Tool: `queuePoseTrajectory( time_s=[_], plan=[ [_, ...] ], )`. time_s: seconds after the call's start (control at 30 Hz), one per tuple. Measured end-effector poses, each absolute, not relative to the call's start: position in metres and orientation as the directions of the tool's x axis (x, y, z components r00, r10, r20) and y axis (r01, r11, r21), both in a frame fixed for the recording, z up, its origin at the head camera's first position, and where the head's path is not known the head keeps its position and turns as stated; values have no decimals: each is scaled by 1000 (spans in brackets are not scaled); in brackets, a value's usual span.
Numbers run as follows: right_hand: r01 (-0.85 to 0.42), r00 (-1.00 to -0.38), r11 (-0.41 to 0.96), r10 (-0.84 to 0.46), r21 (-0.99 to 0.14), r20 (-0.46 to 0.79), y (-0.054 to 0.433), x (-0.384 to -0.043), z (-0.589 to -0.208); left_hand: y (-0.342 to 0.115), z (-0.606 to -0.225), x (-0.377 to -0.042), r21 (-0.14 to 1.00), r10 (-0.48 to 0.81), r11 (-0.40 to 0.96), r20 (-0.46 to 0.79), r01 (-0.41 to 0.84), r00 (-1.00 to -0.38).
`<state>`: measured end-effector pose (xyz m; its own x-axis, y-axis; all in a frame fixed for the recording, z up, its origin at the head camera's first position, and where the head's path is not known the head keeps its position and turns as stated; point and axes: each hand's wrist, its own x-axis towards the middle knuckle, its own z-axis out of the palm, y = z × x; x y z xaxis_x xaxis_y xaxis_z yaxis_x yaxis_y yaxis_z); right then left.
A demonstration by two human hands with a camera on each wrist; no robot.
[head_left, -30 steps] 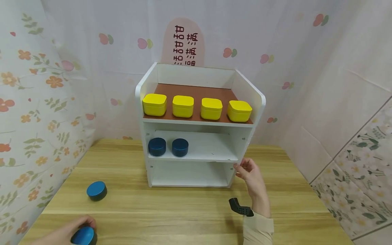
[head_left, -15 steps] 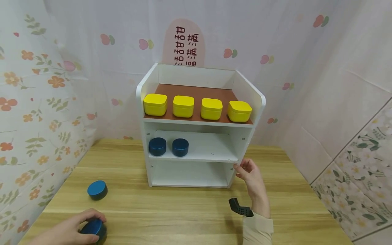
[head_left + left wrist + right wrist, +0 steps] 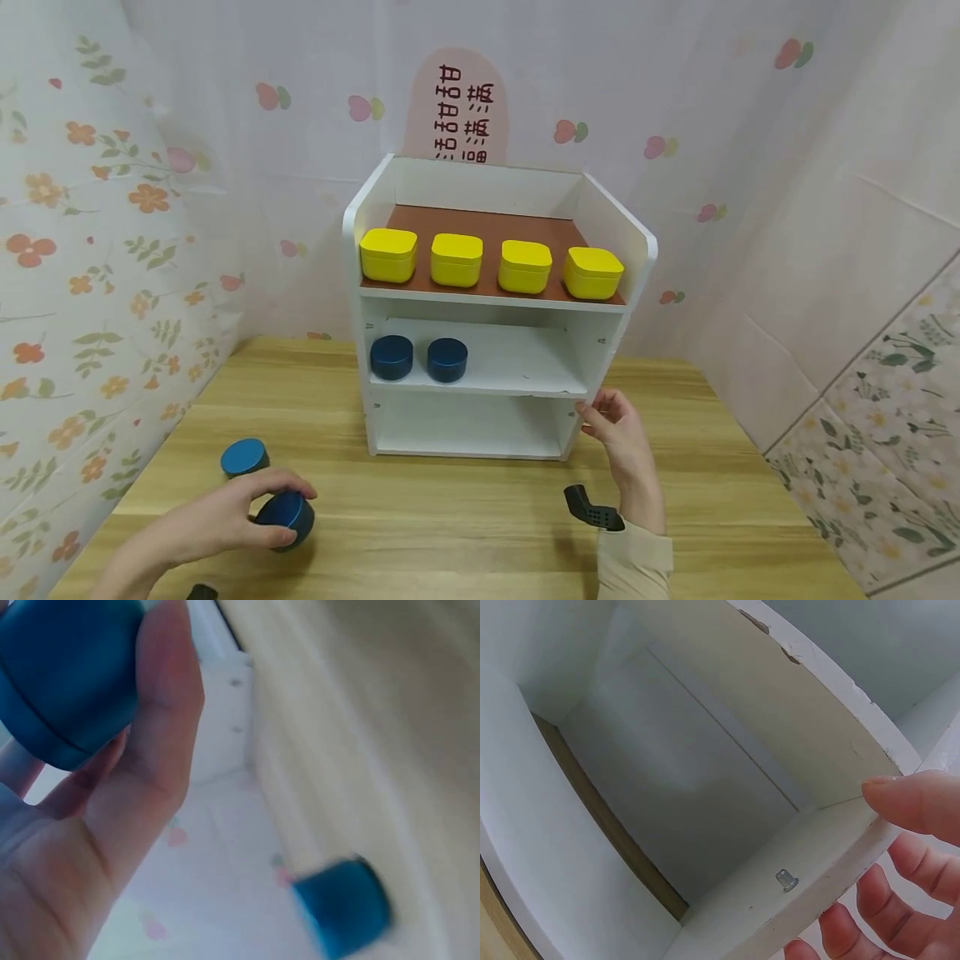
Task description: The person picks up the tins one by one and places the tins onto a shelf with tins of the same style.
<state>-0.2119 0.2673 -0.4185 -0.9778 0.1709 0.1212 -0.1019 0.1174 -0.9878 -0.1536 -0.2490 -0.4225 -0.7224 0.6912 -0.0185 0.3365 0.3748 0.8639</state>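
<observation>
In my left hand point(image 3: 217, 521) is a round blue tin point(image 3: 288, 515), gripped between thumb and fingers above the left front of the table. The left wrist view shows the same blue tin point(image 3: 67, 675) close up, with the thumb along its side. Behind the left hand a second blue tin point(image 3: 244, 457) sits on the table, partly covered by that hand. My right hand point(image 3: 621, 442) holds the right side panel of a small white shelf unit point(image 3: 517, 346). In the right wrist view the thumb point(image 3: 915, 801) lies on the panel's front edge, the other fingers on its outer side.
Two dark blue tins point(image 3: 392, 357) stand at the left of the middle shelf. Several yellow boxes point(image 3: 457, 260) line the top shelf's front. The bottom compartment point(image 3: 465, 425) holds nothing visible. A patterned curtain point(image 3: 292, 183) hangs behind the wooden table point(image 3: 420, 533).
My left hand has moved right and away from me, carrying the blue tin from the front left edge toward the shelf unit. The right hand stays at the side panel.
</observation>
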Motion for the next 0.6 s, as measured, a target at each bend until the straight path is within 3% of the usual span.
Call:
queuePoseTrajectory(
  time_s=[0.27,0.6],
  plan=[
    [-106,-978,122,165,-987,125,267,-212,-419,-195,-383,-166,781,657,495,-50,381,-752],
    [-109,-979,128,156,-986,129,268,-212,-419,-144,-351,-181,732,672,506,-4,456,-740]
  ],
)
